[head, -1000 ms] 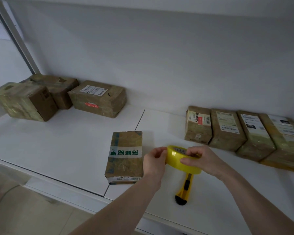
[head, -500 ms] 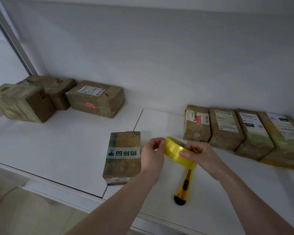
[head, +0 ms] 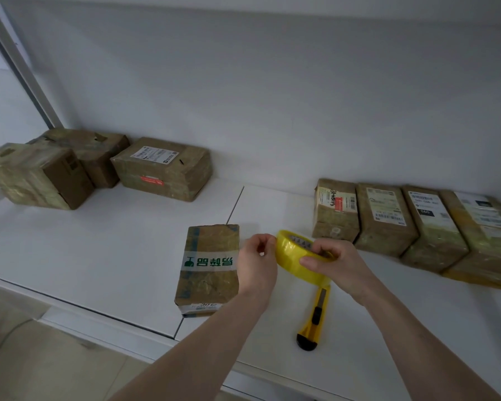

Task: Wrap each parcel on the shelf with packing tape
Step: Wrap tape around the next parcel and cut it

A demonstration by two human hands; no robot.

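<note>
A person's 2 bare forearms reach over a white shelf [head: 104,250] set against a pale wall. Between the hands, held above the shelf surface, is a roll of yellow packing tape [head: 298,259], tilted so its open core faces up and away. The right hand [head: 337,263] grips the roll, thumb pressed on the yellow outer band and fingers curled over the rim into the core. The left hand [head: 256,263] has its fingers curled at the roll's left edge, fingertips pinched together against the tape (whether they hold a loose end is too small to tell).

Just left of the left hand, a brown parcel [head: 210,266] lies flat on the shelf, crossed by a white band with green characters. Below the roll lies a yellow utility knife [head: 314,319], touching neither hand.

At the back left sit 3 larger brown boxes [head: 161,167]. At the back right, 4 labelled parcels [head: 411,221] stand side by side in a row.
</note>
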